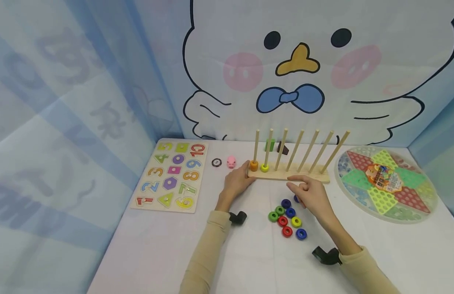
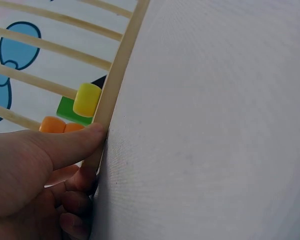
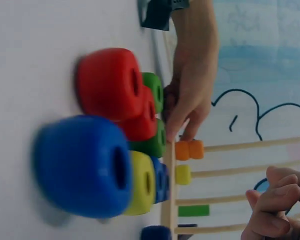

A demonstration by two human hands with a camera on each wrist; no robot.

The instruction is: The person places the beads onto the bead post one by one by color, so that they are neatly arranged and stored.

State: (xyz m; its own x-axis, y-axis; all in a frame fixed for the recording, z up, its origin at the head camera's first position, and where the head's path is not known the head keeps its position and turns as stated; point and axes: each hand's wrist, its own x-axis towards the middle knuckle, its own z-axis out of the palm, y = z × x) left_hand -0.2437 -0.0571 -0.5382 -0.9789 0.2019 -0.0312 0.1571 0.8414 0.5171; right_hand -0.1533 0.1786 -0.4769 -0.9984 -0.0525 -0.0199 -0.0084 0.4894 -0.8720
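Note:
A wooden peg stand (image 1: 289, 173) with several upright pegs stands toward the back of the table. My left hand (image 1: 237, 181) grips its left end, thumb along the base edge in the left wrist view. Two orange rings (image 3: 189, 150) sit on the first peg and one yellow ring (image 1: 264, 168) on the second. My right hand (image 1: 311, 198) hovers in front of the stand's right half, fingers bent, index finger reaching left, and nothing shows between finger and thumb. Below and left of it lie loose rings: blue (image 1: 301, 234), red (image 1: 287, 231), green (image 1: 273, 216) and yellow (image 1: 296, 221).
A number-and-shape puzzle board (image 1: 168, 175) lies at left, a round checkers board (image 1: 386, 185) at right. A pink pig figure (image 1: 231, 161) and a small dark-rimmed disc (image 1: 216, 162) are left of the stand. Behind it are a green block (image 1: 269, 144) and a dark block (image 1: 283, 148).

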